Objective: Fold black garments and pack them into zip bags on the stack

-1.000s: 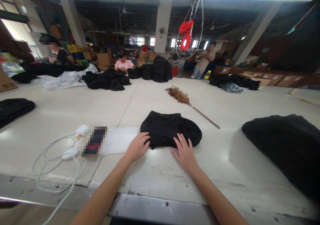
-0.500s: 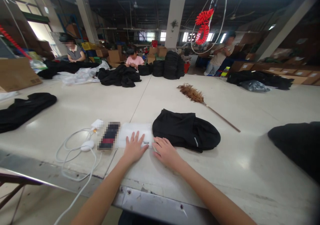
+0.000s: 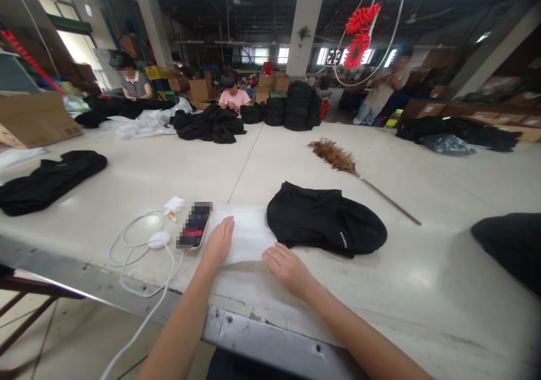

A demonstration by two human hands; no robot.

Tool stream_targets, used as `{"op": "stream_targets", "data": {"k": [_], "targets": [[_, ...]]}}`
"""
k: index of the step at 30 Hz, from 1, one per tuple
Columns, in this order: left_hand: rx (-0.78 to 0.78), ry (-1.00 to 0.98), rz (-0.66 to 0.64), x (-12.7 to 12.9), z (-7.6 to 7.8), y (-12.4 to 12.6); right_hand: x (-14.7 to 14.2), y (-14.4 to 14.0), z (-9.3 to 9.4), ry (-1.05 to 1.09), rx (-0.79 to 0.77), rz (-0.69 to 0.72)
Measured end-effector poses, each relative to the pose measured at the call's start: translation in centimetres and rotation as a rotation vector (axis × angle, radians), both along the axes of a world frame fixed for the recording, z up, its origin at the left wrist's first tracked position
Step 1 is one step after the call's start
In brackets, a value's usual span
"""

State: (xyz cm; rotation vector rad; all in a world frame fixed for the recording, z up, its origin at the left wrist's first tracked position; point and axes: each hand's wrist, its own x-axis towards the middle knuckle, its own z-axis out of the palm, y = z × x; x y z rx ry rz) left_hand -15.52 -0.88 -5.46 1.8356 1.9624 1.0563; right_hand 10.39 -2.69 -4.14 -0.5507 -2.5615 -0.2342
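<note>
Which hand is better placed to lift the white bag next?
Probably the left. The left hand lies flat on the white bag, while the right hand touches only its near corner, beside the black garment.

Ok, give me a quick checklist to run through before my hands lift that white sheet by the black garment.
1. Left hand on the white sheet: ok, palm flat on its left part.
2. Right hand on the sheet: ok, fingers at its near right corner.
3. Grip closed on the sheet: not ok, both hands lie open.
4. Sheet free of the black garment: cannot tell, the garment's edge meets the sheet's right side.
5. Phone off the sheet: ok, it lies just left of it.
6. Cable away from the hands: ok, coiled further left.
</note>
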Motion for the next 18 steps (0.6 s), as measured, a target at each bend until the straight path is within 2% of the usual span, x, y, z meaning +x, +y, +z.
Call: {"op": "stream_targets", "data": {"k": [2,4,9,13,18], "targets": [[-0.079,0.069,-0.040,-0.2,-0.5,0.1,2.6,-2.2,0.2,0.009,0.007,0.061],[-0.154,0.198,-0.085,-0.1,-1.0,0.3,5.3,-4.5,-0.1,0.036,-0.021,0.062],[-0.214,0.486,-0.078,0.8,-1.7,1.1,10.5,-8.6,-1.6,-0.066,-0.161,-0.085],[-0.180,0.601,-0.034,1.6,-1.1,0.8,13.0,-9.5,-1.6,-0.131,-0.261,-0.205],[-0.189,0.649,-0.001,1.8,-0.2,0.2,14.6,-9.0,0.1,-0.114,-0.387,-0.348]]}}
